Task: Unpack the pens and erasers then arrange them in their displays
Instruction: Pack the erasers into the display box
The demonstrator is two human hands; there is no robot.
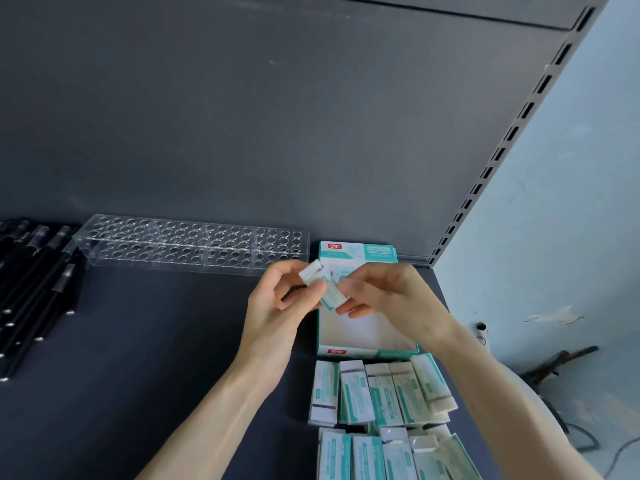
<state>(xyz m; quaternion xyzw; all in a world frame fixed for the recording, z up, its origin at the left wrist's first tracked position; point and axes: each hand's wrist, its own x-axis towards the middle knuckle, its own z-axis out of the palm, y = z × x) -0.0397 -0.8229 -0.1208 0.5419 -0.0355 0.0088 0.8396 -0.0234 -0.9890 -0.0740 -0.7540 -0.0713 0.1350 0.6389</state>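
together hands (pixel 273 306) (pixel 388 299) pinch eraser (pixel 313 271); red-logoed box (pixel 356 252)

One wide-angle camera sits on the person's head, facing forward and down onto a dark shelf (pixel 156 341). It is near: both forearms (pixel 221 410) enter from the bottom edge, and the left hand (pixel 277 306) and right hand (pixel 384 299) meet on an eraser (pixel 317 271) just below centre. The back panel (pixel 277 116) fills the upper half, a slotted upright (pixel 512 133) slants across the right, and pens (pixel 31 289) are cut by the left edge.
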